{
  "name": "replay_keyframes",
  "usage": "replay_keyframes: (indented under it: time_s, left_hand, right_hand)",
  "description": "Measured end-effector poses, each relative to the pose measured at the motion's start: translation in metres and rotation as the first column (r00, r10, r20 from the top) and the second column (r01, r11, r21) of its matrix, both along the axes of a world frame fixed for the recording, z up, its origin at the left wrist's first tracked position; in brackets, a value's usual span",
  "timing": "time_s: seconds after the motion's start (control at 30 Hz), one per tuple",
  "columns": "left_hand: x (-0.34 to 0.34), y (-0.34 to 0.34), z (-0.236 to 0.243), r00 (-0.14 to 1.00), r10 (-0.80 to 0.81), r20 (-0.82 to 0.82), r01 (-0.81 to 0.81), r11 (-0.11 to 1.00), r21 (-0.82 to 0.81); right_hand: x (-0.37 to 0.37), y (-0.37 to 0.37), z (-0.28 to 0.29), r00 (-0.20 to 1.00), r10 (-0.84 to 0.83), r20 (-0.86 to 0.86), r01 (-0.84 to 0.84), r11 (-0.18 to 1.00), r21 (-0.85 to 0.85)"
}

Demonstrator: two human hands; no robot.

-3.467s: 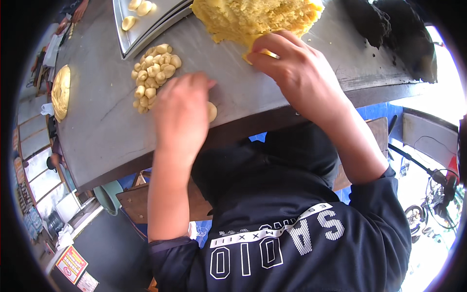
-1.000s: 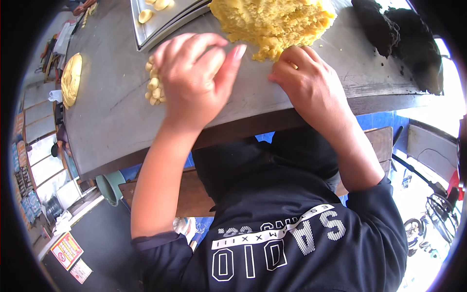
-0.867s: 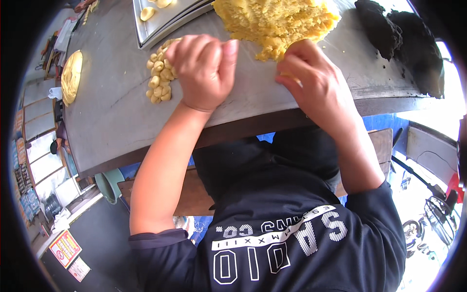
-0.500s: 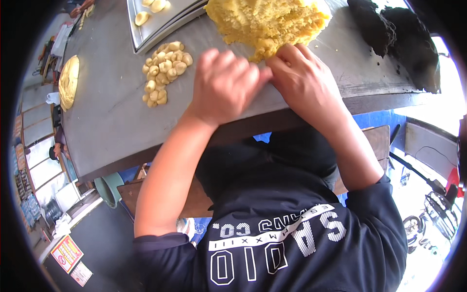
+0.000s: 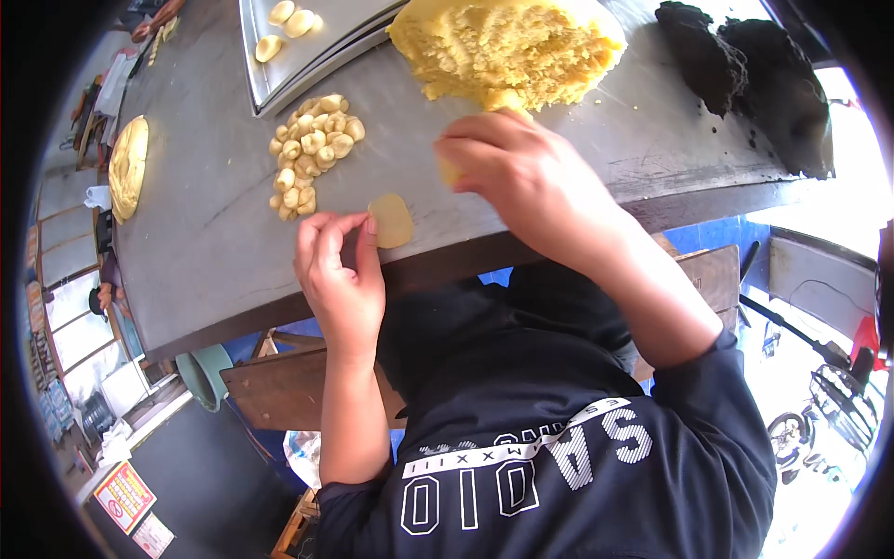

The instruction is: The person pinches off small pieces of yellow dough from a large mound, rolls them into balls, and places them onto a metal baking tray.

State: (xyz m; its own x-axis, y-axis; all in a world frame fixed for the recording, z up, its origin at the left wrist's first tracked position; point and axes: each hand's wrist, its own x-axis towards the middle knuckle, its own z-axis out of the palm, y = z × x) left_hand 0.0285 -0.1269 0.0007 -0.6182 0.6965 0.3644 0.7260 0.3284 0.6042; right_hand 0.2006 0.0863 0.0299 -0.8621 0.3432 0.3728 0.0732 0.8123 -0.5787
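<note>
A thin, flattened round of dough (image 5: 392,222) lies at the near edge of the grey table. My left hand (image 5: 337,265) pinches its left rim between thumb and forefinger. My right hand (image 5: 535,177) hovers in front of a large mound of crumbly yellow paste (image 5: 507,51), its fingers curled round a small yellow lump (image 5: 451,171) of the same colour. Beyond my left hand sits a pile of small pale dough balls (image 5: 317,140).
At the back, a metal tray (image 5: 265,88) stacked on another holds a few smooth dough pieces. A big slab of pale dough (image 5: 129,168) lies far left. Dark, lumpy material (image 5: 759,74) rests at the right. The grey table's (image 5: 214,242) near edge runs before my lap.
My left hand has moved left and down from beside the right hand and now holds the dough round. My right hand has come off the mound's edge with a yellow lump.
</note>
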Motion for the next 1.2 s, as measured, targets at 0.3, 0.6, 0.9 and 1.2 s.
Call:
replay_keyframes:
  time_s: [0.3, 0.6, 0.9, 1.2]
  left_hand:
    - [0.021, 0.029, 0.014, 0.681, -0.147, 0.717, -0.135, 0.937, 0.321]
    - [0.022, 0.04, 0.018, 0.626, -0.372, 0.685, 0.008, 0.882, 0.472]
    - [0.002, 0.054, 0.008, 0.957, -0.291, 0.006, 0.291, 0.956, 0.038]
    - [-0.009, 0.03, 0.027, 0.675, -0.492, 0.55, 0.564, 0.824, 0.045]
  right_hand:
    - [0.021, -0.019, 0.009, 0.997, -0.057, 0.046, 0.054, 0.996, 0.075]
    - [-0.002, -0.023, 0.014, 0.957, -0.035, -0.29, 0.006, 0.995, -0.1]
    - [0.0, -0.042, 0.01, 0.984, 0.095, -0.151, -0.105, 0.992, -0.063]
    - [-0.003, -0.028, 0.019, 0.982, -0.025, -0.188, -0.044, 0.933, -0.356]
